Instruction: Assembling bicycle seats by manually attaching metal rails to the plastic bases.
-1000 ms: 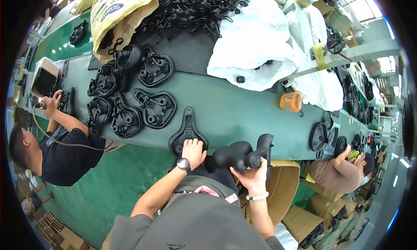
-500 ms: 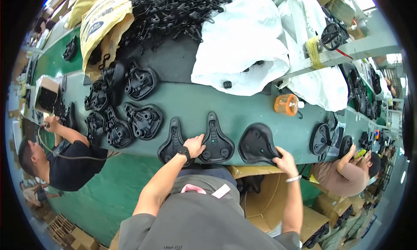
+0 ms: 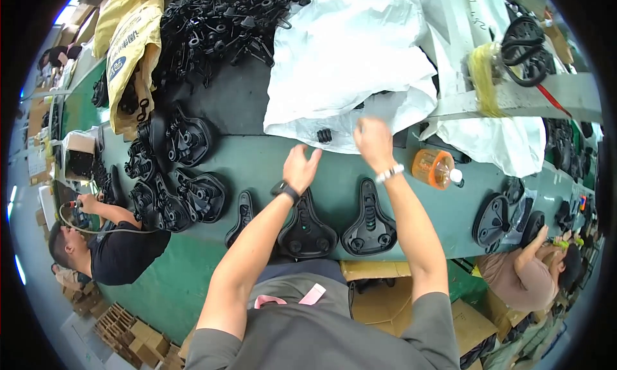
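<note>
My left hand [image 3: 301,167] is raised over the green conveyor belt [image 3: 257,161] with fingers spread and nothing in it; a dark watch sits on its wrist. My right hand [image 3: 373,140] reaches toward the white plastic bag [image 3: 350,55], fingers loosely curled and holding nothing, with a pale bracelet on the wrist. Below my arms three black bicycle saddles lie underside up on the belt: a narrow left saddle [image 3: 242,216], a middle saddle [image 3: 307,232] and a right saddle [image 3: 369,225]. A small black part [image 3: 324,136] rests at the bag's edge.
A pile of black saddle rails [image 3: 225,23] and yellow sacks [image 3: 128,48] fill the far left. Upturned saddles [image 3: 173,177] cluster left, beside a seated person [image 3: 109,248]. An orange tape roll [image 3: 436,169] lies right. Another person [image 3: 533,273] works lower right. Cardboard boxes [image 3: 385,299] stand below the belt.
Both hands have let go of the saddles, which now lie on the belt, and have lifted and moved forward toward the white bag. The view has tilted closer to the belt.
</note>
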### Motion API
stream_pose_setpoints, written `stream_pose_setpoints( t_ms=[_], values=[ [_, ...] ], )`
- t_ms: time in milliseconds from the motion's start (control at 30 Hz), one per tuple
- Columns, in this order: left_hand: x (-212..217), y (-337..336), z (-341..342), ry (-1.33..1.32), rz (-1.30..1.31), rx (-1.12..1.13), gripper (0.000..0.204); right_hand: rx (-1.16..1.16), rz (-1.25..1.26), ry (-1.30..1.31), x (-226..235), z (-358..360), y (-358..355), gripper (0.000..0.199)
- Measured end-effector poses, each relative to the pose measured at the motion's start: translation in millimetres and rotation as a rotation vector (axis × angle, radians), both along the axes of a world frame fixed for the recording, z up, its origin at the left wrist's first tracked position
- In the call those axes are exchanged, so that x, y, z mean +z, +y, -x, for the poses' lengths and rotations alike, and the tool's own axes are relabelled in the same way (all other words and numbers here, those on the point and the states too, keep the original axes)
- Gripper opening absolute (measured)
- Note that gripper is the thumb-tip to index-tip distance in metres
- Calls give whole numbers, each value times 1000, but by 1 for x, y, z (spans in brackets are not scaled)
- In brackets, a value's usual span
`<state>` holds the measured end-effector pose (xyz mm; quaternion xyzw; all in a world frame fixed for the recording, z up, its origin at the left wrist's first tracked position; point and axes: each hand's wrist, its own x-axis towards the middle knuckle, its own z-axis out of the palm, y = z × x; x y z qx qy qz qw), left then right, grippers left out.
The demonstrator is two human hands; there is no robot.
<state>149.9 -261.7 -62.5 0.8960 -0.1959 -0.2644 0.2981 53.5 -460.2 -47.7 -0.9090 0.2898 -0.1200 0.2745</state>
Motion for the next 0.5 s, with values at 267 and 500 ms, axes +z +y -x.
stream_pose_setpoints(
  t_ms=[267, 500],
  values=[
    [-32, -69, -4, 60, -195, 153, 57, -407, -174, -165, -81, -59, -29, 36],
    [20, -11, 71, 166, 397, -378, 21, -171, -391, -193, 20, 128, 37, 42]
  ],
)
